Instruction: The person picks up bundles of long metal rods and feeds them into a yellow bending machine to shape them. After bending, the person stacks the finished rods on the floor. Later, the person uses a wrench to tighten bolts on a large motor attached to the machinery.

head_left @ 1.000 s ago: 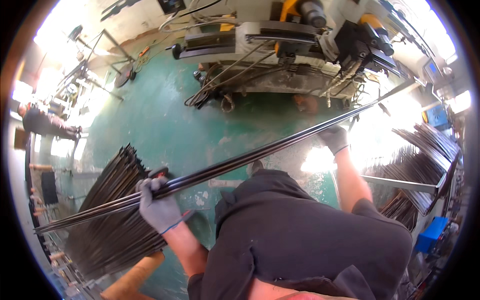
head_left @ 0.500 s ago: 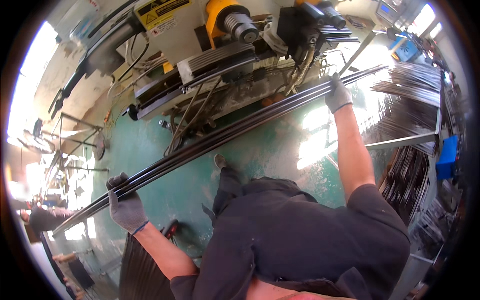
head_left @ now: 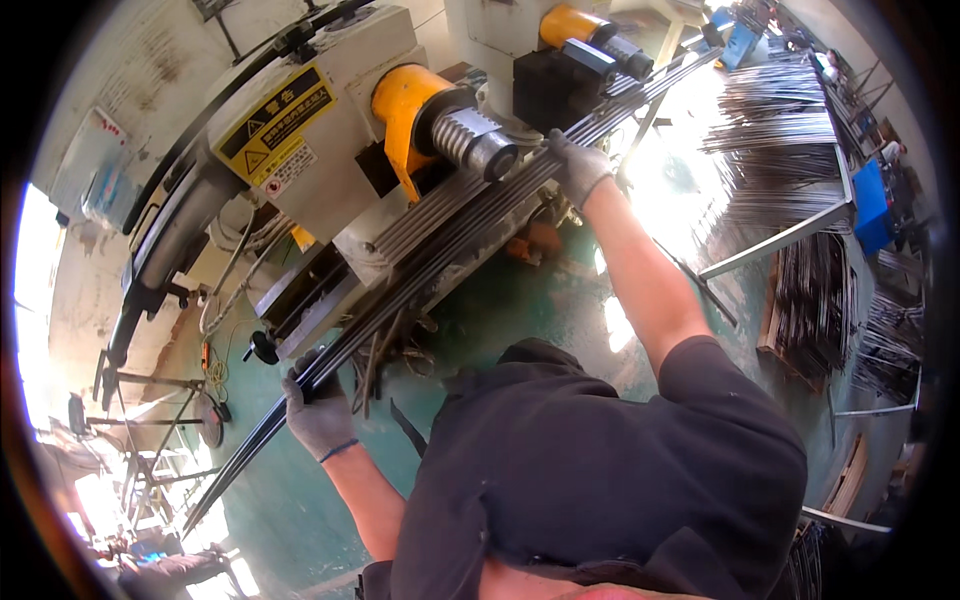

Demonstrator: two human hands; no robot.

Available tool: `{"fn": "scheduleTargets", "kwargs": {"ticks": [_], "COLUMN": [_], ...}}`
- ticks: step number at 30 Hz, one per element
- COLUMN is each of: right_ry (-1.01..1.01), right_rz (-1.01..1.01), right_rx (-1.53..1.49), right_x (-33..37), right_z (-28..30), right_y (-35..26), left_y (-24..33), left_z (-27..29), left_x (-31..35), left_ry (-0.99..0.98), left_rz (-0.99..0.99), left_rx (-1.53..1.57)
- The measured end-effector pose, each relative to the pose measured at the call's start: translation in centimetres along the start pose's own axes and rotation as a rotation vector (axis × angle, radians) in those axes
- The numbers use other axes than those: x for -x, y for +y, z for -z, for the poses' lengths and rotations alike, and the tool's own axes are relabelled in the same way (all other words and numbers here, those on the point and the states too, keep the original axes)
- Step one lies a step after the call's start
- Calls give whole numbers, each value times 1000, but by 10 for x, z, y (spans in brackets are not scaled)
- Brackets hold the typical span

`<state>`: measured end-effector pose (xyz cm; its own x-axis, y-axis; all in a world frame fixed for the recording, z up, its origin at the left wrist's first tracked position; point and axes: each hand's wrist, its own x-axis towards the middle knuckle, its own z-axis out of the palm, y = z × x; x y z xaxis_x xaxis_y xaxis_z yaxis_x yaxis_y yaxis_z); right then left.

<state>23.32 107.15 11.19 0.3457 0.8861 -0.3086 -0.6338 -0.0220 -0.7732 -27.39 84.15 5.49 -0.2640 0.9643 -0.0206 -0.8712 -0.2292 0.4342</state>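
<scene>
A bundle of several long dark metal rods (head_left: pixel 440 258) slants across the view from lower left to upper right. My left hand (head_left: pixel 322 415), in a grey knit glove, is closed round its lower-left part. My right hand (head_left: pixel 582 170), gloved likewise, grips the bundle farther up; some of its fingers are hidden behind the rods. The middle of the bundle lies along the front of a machine (head_left: pixel 385 140), just below its ribbed metal cylinder (head_left: pixel 470 142) and orange housing (head_left: pixel 405 105). Whether the rods rest on the machine or hang just in front, I cannot tell.
A second orange housing (head_left: pixel 572 26) sits farther along. Stacks of rods (head_left: pixel 775 130) lie on a metal rack (head_left: pixel 780 240) at the right, with a blue box (head_left: pixel 872 205) beside it. Hoses (head_left: pixel 375 360) hang under the machine. A wheeled frame (head_left: pixel 165 420) stands at the left.
Both hands have carried the rods up to the machine's front, and the bundle now tilts more steeply. My view has shifted closer to the machine. Both hands keep their grip.
</scene>
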Motion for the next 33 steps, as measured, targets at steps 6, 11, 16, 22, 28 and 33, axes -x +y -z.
{"fn": "scheduleTargets", "kwargs": {"ticks": [6,11,16,22,28,33], "right_ry": [176,36,-46,147,-10,-50], "right_rz": [-89,-60,-71,53,124,-95], "right_rx": [107,-22,-106,102,309,41], "right_x": [-67,-146,-177,-184,-98,-145], "right_z": [-18,8,19,26,-13,12], "right_y": [-7,-4,-5,8,67,32], "left_y": [10,1,-21,-68,-88,-81], "left_z": [4,-6,-3,-21,-44,-12], "left_x": [-63,-97,-103,-105,-105,-110], "left_ry": [394,511,424,620,476,395], "left_rz": [-64,-136,-72,-109,5,-35], "left_rx": [32,23,-84,-139,-125,-55]}}
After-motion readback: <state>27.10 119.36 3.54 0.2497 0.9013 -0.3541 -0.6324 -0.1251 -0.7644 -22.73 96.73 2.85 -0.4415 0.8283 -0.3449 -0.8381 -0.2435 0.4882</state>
